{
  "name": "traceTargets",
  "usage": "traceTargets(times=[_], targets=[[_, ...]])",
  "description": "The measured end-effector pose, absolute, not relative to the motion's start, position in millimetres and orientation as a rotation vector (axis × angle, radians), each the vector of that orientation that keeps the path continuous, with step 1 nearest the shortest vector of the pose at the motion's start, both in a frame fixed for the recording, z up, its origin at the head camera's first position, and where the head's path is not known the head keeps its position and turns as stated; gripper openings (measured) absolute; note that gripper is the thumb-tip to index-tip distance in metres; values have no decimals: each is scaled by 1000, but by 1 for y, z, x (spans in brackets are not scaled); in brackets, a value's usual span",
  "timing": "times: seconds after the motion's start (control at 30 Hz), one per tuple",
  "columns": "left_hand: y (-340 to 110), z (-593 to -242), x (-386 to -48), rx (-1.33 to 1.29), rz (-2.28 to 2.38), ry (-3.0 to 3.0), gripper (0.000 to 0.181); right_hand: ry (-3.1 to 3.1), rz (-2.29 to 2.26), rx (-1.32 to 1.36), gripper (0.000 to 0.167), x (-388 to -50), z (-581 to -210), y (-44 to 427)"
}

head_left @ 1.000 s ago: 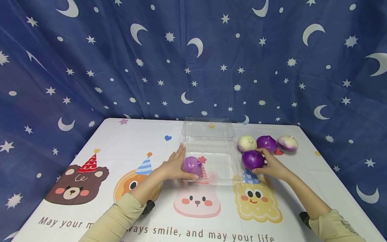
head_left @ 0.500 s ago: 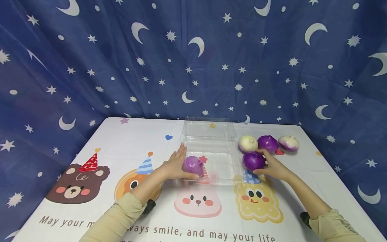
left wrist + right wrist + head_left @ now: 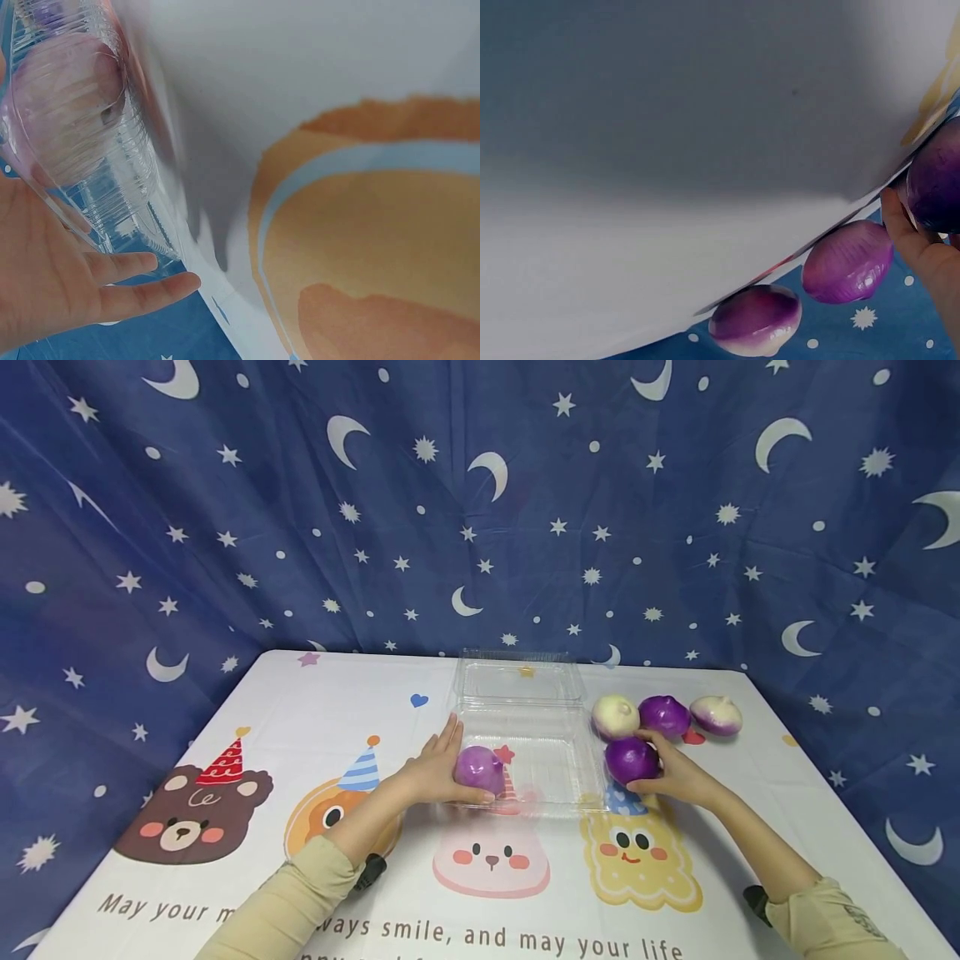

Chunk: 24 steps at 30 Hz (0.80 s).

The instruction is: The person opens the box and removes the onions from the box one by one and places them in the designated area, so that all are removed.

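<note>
A clear plastic clamshell box lies with its lid folded back. One light purple onion sits in its front left corner. My left hand rests on the box's left side, thumb along the front edge. In the left wrist view, straight fingers extend past the ribbed wall. Right of the box, my right hand grips a dark purple onion between thumb and fingers. Only part of that onion appears in the right wrist view.
Behind the right hand, a whitish onion, a purple onion and a white-and-purple onion stand in a row. The printed tablecloth ends at a blue star-patterned curtain.
The dark purple onion has shifted very slightly to the right in my right hand. My left hand and the box keep their places.
</note>
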State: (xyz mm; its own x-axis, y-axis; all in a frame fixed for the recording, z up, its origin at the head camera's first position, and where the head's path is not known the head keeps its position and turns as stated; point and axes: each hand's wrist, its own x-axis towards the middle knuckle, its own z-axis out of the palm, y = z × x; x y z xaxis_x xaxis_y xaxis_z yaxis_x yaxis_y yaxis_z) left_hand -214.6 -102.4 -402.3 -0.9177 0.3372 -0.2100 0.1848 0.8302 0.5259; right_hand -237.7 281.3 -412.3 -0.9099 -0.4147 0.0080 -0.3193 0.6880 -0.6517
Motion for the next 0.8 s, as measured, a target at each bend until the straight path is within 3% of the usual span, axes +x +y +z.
traceTargets(times=[0.2,0.5,0.8], targets=[[-102,-403,-215,408,742,2717,123,2766,-1060,-613,81,-236,-412,282],[-102,-402,-215,400,736,2723,123,3129,-1156,-856,58,-233,-414,267],[-102,-401,-214,401,738,2717,123,3217,-1347,-879,46,-226,-405,247]])
